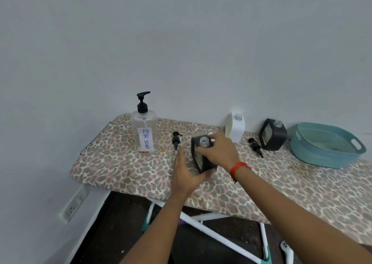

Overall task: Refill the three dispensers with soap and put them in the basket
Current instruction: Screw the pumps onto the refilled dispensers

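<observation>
In the middle of the spotty ironing board (120,169): a black dispenser (203,159), tilted, its clear neck open at the top; held there by the right hand (219,151), fingers curled over the top and side, a red band (239,168) on the wrist; by its low left edge, the left hand (185,173), open, fingers straight and together, thumb at the bottom corner; touching or just near, hard to tell. To the left, standing up: a tall clear bottle (144,130) with a black pump on top and a label reading DISH SOAP; between that and the held dispenser, lying flat: a loose pump (176,140). At the back by the wall: a white dispenser (237,128), neck open; further right, a second black dispenser (272,135), neck open too; in front of these two, a second loose pump (255,146), lying down. At the far right end of the board: a blue-green basket (314,155) with holes in its sides; all three dispensers out on the board, outside it.
</observation>
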